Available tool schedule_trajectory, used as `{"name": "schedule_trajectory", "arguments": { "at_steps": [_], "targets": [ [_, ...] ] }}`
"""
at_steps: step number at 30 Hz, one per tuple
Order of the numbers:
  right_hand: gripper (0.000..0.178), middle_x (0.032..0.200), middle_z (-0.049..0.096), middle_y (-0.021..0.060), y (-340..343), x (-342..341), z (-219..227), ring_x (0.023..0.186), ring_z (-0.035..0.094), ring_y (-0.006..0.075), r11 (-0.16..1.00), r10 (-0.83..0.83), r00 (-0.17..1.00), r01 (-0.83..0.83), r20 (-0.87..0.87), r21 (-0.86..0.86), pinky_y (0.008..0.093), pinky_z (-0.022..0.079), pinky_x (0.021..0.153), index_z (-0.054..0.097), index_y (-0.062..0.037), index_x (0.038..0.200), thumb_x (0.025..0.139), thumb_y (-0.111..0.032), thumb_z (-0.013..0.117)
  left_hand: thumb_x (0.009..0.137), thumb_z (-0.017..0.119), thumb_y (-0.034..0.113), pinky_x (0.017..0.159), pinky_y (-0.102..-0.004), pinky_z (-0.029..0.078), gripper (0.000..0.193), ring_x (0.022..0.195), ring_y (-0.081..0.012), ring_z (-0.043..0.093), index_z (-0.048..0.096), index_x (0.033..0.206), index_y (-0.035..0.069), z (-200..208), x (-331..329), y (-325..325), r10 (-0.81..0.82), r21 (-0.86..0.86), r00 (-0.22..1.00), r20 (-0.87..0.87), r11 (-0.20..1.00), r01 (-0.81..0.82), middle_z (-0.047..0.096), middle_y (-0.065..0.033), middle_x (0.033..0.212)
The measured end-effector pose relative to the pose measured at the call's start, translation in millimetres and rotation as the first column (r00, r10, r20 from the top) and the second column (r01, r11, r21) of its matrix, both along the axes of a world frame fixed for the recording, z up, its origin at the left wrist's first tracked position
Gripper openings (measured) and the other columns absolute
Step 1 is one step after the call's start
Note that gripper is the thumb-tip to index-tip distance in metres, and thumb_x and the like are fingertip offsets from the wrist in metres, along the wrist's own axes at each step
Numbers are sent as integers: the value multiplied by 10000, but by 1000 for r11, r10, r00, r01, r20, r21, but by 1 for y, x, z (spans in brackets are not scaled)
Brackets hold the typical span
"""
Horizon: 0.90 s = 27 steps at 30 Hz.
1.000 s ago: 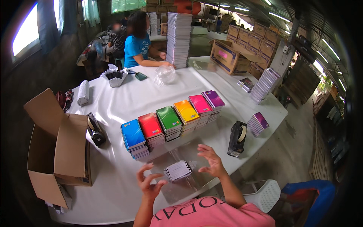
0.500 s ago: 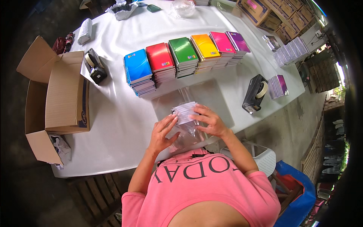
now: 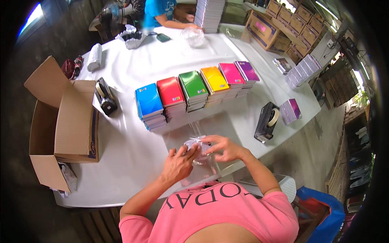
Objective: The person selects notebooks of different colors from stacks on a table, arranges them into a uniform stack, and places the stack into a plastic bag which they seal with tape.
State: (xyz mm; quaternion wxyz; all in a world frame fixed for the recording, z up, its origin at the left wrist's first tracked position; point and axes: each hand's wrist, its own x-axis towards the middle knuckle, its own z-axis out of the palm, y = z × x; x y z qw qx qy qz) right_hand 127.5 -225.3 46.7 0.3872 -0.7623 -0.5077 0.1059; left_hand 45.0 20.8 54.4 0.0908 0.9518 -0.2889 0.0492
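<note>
A small bundle of white-edged notebooks (image 3: 193,143) in clear plastic lies at the near edge of the table, mostly covered by my hands. My left hand (image 3: 180,165) presses its fingers over the bundle's left side. From the right, my right hand (image 3: 227,149) holds the bundle's upper right part with thumb and fingers, close to the left fingertips. Loose clear plastic (image 3: 202,172) spreads below the bundle toward me. Beyond my hands stand stacks of spiral notebooks in a row: blue (image 3: 148,100), red (image 3: 170,90), green (image 3: 193,84), yellow (image 3: 214,78), pink (image 3: 231,74) and purple (image 3: 246,71).
Black tape dispensers stand left (image 3: 106,97) and right (image 3: 266,122). An open cardboard box (image 3: 77,121) occupies the left edge. At right are a small purple notebook stack (image 3: 290,111) and a larger stack (image 3: 304,71). Across the table, a person in blue (image 3: 160,12) touches a tall stack (image 3: 209,15).
My view has tilted up, bringing the person across the table into sight. My left hand has moved onto the bundle, and both hands now cover most of it.
</note>
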Motion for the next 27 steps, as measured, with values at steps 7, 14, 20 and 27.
{"name": "schedule_trajectory", "arguments": {
  "at_steps": [7,14,20,27],
  "targets": [
    [253,1013,674,70,28,49,3,913,609,128,983,-174,714,167,-678,-76,280,487,830,683,-31,1045,796,-77,674,652,679,159,919,-458,384,825,1275,-157,394,357,1412,132,6,-5,4,-48,-14,998,-30,999,48,394,-19,1426],
    [112,882,668,42,56,39,0,802,605,91,801,-136,737,475,-662,364,245,500,741,686,-38,856,761,21,686,642,682,163,1039,-458,321,802,1331,-200,354,395,1391,129,8,2,10,-107,-92,991,-84,991,99,377,-40,1445],
    [286,994,581,99,-103,22,-17,787,585,211,46,-990,82,957,-115,285,321,481,691,632,-81,1057,780,-127,687,640,670,159,1050,-460,306,636,1343,-216,333,490,1247,100,6,12,7,-152,-92,986,-65,985,146,387,-75,1428],
    [358,1002,533,72,-208,1,-84,918,498,234,-241,-798,-376,915,-471,-323,402,449,690,624,-53,984,858,-388,630,590,734,264,1034,-571,246,754,1351,-216,299,460,1290,194,9,37,16,-233,-54,949,-211,972,227,325,-64,1444]
  ]
}}
